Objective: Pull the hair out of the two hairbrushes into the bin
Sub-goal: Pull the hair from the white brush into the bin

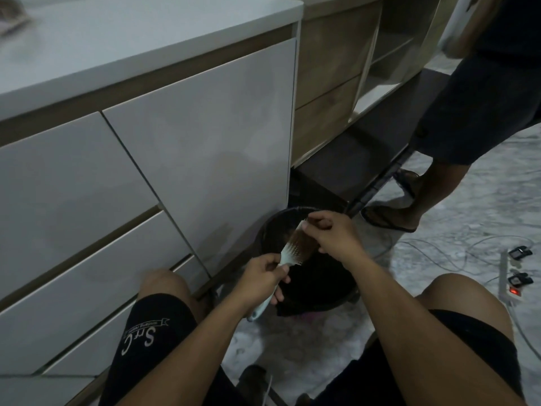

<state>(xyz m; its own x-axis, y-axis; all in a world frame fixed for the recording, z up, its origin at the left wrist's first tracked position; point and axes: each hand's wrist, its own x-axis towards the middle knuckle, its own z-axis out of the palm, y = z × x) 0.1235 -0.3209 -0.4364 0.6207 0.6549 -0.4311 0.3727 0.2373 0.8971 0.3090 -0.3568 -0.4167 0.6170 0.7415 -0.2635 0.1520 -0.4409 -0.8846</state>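
Held over the open black bin [263, 230] on the floor, the light, stiff hairbrush [288, 254] sits clamped by its handle in the left hand [260, 276], while the right hand [328, 230] pinches the soft, clingy hair [301, 240] at the bristle tips, probably best pulled from its matted edge.

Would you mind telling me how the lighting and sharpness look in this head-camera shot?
Head view: dim and flat, no glare; the black round bin is nearly lost in shadow; wide-angle bending curves the white glossy cabinet fronts; the right hand over the pale plastic hairbrush looks slightly blurred.
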